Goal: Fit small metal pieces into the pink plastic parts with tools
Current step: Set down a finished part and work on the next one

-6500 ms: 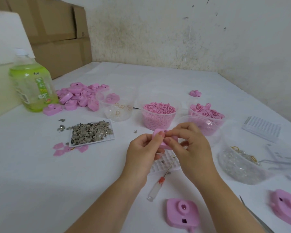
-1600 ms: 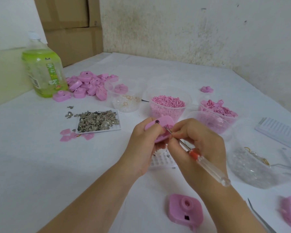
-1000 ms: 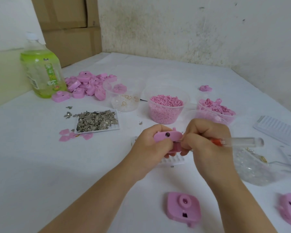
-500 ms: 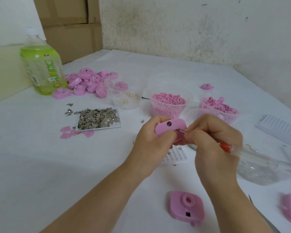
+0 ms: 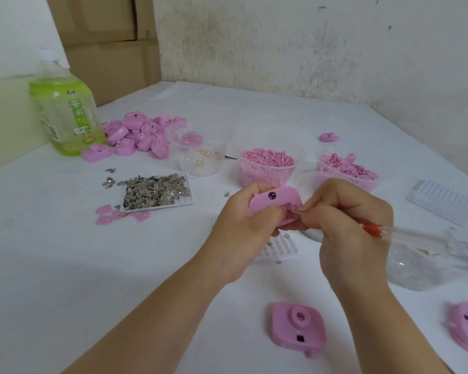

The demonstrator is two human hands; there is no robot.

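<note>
Our left hand [image 5: 243, 233] grips a pink plastic part [image 5: 268, 201] above the worktop [image 5: 65, 265], fingers curled round its edge; our right hand [image 5: 349, 225] pinches the thin shaft of a screwdriver [image 5: 405, 233] (clear handle, red collar, pointing off to the right) and the tip meets the part at its lower edge; whether a metal piece sits there we cannot tell. Back left, the small metal pieces [image 5: 154, 190] lie heaped on a white tray [image 5: 160, 208]; beyond them a pile of pink parts [image 5: 138, 133] sits beside a green bottle [image 5: 65, 114]; another pink part [image 5: 297, 327] lies on the worktop between our forearms.
</note>
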